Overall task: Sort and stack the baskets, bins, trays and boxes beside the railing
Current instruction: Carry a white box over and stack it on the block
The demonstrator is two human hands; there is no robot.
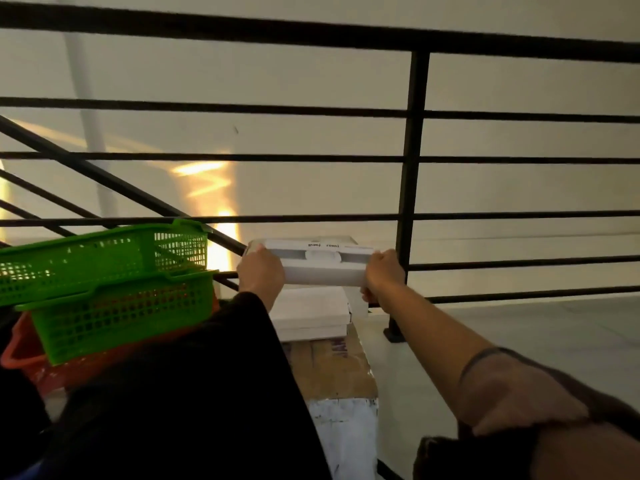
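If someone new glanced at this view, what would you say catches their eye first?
Probably the white box at centre, held up before the black railing with the left hand and right hand gripping its two ends. Next, the two bright green baskets stacked at the left over an orange bin. More white boxes lie just below the held one.

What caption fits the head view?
Both hands, left and right, hold a white box above stacked boxes beside green baskets.

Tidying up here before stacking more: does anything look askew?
Yes: the top green basket sits tilted and offset on the lower green basket, not nested. The white box is held level by both hands.
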